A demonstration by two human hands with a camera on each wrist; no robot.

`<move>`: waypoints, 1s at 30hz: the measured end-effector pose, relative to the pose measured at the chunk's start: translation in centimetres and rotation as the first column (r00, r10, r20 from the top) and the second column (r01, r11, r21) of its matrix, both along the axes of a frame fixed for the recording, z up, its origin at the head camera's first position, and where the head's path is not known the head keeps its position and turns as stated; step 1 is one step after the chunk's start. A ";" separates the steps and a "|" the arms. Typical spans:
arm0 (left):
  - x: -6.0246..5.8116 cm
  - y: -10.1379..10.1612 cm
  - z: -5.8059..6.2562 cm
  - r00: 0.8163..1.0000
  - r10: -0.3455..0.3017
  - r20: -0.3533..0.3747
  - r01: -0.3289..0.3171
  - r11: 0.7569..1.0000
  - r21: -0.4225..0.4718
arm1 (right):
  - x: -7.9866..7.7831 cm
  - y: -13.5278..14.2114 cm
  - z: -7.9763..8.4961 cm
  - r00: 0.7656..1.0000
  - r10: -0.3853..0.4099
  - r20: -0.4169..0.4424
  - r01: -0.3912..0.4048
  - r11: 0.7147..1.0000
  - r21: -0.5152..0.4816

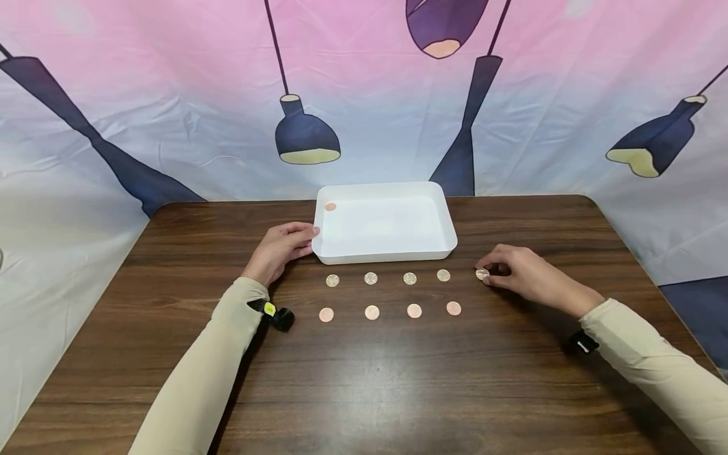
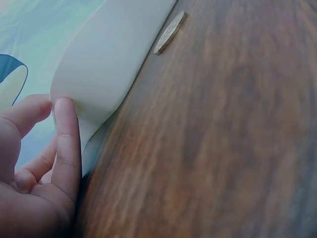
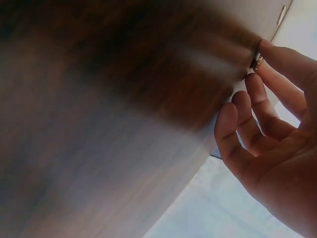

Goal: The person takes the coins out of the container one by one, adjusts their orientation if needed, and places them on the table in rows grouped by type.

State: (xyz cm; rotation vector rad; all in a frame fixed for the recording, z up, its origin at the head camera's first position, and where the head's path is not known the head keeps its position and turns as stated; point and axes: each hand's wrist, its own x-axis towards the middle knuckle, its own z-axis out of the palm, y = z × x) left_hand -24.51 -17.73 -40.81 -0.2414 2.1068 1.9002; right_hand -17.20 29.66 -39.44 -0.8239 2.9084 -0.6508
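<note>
A white rectangular tray [image 1: 387, 258] stands at the back of the table, with one copper-coloured coin [image 1: 330, 206] in its far left corner. My left hand [image 1: 282, 248] is at the tray's left side, thumb and fingertip pinching its rim in the left wrist view. In front of the tray lies a row of several gold-coloured coins [image 1: 371, 278]. At that row's right end my right hand [image 1: 526, 275] pinches a gold-coloured coin [image 1: 482, 273] between thumb and finger, at table level. Nearer to me is a row of several copper-coloured coins [image 1: 414, 311].
The dark wood-grain table [image 1: 364, 392] reaches back to a patterned cloth [image 1: 375, 95] hanging behind it. A black wrist device [image 1: 281, 318] is strapped to the left sleeve, another [image 1: 583, 341] to the right sleeve.
</note>
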 end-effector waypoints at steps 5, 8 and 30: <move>0.0 0.0 0.0 1.000 0.001 0.001 -0.001 1.000 0.000 | 0.2 0.2 -0.1 1.000 -0.010 0.005 0.010 1.000 -0.020; 0.0 0.0 0.0 1.000 0.000 -0.002 0.000 1.000 -0.003 | 0.2 0.2 -0.1 1.000 -0.013 0.009 0.014 0.999 -0.035; -0.1 -0.2 -0.4 1.000 -0.015 -0.025 0.016 0.999 0.039 | -0.7 -2.8 3.0 0.995 -0.042 -0.089 0.028 0.988 -0.150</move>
